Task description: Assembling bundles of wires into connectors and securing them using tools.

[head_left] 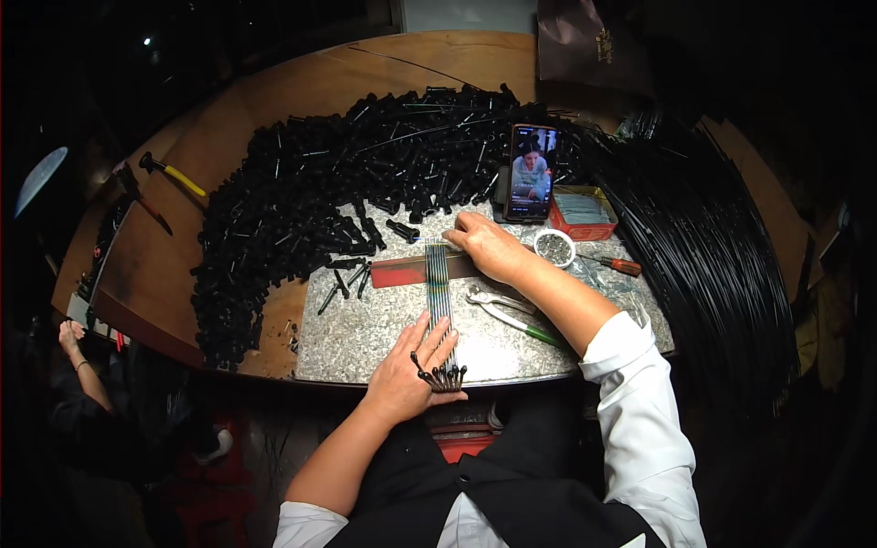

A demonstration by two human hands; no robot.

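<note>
A row of thin metal rods (438,292) lies side by side on the grey speckled board, crossing a red flat bar (399,271). Their near ends carry black knobbed tips (443,376). My left hand (399,379) lies over the near part of the rods with its fingers stretched out; the thumb reaches below the black tips. At the far ends of the rods, my right hand (486,245) has its fingertips pinched together, and what is between them is too small to make out. Close to these fingertips lies a black tubular part (402,231).
Black parts (365,151) form a big heap behind. At right stand a phone (530,173), a red tin of rods (583,216), a white cup of small metal pieces (554,247), pliers (512,315), a screwdriver (621,266) and long black rods (713,247). A yellow-handled hammer (178,175) lies left. Another person's hand (70,335) shows far left.
</note>
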